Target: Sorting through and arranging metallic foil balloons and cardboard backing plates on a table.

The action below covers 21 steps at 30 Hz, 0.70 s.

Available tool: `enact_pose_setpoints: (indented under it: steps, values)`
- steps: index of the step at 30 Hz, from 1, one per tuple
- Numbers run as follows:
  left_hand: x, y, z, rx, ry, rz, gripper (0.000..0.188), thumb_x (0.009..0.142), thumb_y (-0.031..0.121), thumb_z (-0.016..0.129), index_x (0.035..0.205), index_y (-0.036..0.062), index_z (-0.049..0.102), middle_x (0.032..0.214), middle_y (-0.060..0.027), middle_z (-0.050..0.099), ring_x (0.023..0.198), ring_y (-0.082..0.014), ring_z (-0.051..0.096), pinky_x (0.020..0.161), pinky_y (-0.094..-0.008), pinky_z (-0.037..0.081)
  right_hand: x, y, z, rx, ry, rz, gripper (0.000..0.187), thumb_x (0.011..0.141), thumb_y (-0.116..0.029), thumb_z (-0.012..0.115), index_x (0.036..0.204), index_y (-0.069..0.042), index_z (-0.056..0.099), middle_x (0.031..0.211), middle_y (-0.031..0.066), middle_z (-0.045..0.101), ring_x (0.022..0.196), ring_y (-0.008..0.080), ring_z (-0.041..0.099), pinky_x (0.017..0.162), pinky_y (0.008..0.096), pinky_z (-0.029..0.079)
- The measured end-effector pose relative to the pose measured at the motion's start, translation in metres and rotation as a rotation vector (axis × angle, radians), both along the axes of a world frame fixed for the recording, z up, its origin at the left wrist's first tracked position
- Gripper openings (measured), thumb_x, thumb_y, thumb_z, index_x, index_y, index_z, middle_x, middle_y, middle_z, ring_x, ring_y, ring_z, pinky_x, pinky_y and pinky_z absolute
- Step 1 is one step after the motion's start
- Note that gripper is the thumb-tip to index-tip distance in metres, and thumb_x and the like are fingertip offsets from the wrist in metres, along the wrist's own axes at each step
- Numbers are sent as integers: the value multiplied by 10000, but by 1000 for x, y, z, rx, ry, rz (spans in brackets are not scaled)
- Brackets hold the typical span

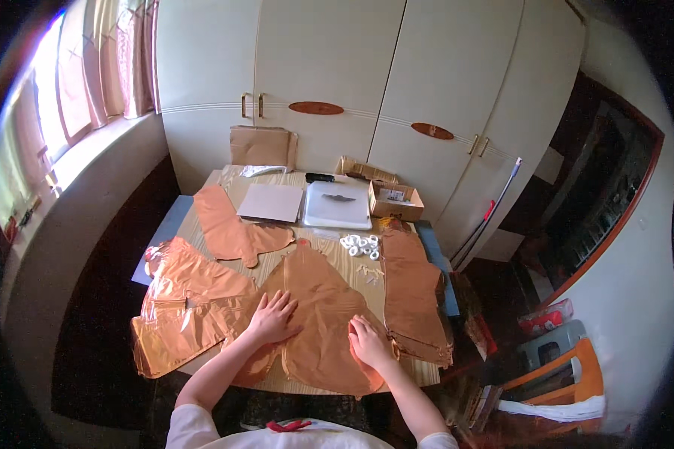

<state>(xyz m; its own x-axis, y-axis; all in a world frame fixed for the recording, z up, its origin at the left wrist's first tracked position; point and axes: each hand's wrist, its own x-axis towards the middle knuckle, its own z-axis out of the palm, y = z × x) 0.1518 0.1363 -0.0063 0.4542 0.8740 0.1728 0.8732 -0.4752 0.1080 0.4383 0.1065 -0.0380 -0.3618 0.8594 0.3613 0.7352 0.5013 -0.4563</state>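
A flat copper-coloured foil balloon [326, 299] lies across the near middle of the table. On its left part rests my left hand [275, 318], palm down with fingers spread. My right hand [370, 343] lies on its right edge, fingers slightly bent and close together; nothing shows in its grasp. Left of it spreads a shiny, crumpled foil balloon [195, 307]. Another foil balloon [219, 221] lies flat at the far left. Along the table's right side is a folded foil balloon [413, 292].
White ribbon rolls [360, 245] and small pale pieces [368, 272] sit right of centre. Farther back are a white lidded box [338, 206], a pale flat board [270, 203] and an open cardboard box [397, 200]. An orange chair [588, 370] stands at the right.
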Motion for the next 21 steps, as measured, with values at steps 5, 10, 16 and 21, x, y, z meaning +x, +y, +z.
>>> enact_pose_setpoints:
  steps: [5, 10, 16, 21]
  values:
    - [-1, -9, 4, -26, -38, -10, 727, 773, 573, 526, 1315, 104, 405, 1386, -151, 349, 1306, -318, 293, 1040, -537, 227, -5, -11, 21, -34, 48, -33, 371, 842, -155, 536, 1165, 17, 471, 1282, 225, 432, 1158, 375, 449, 979, 417, 371]
    - [-8, -5, 2, -56, -20, -26, 720, 779, 545, 532, 1334, 114, 378, 1406, -150, 323, 1323, -317, 265, 1044, -543, 218, -4, -13, 26, -93, 70, 21, 374, 843, -133, 536, 1174, 26, 466, 1324, 257, 366, 1186, 397, 412, 990, 422, 358]
    - [-14, 7, 8, -56, -8, -86, 679, 818, 487, 515, 1336, 76, 358, 1410, -158, 309, 1322, -329, 257, 1049, -509, 230, -1, -10, 19, 100, -29, 32, 350, 833, -173, 557, 1152, -34, 518, 1295, 187, 433, 1170, 347, 442, 973, 409, 375]
    - [-40, 100, 25, 110, 27, -96, 587, 831, 348, 538, 1296, 20, 393, 1358, -149, 384, 1266, -312, 347, 1011, -413, 334, -9, 4, 55, 73, -95, 86, 358, 816, -158, 591, 1138, -16, 527, 1293, 192, 431, 1187, 370, 419, 998, 426, 353]
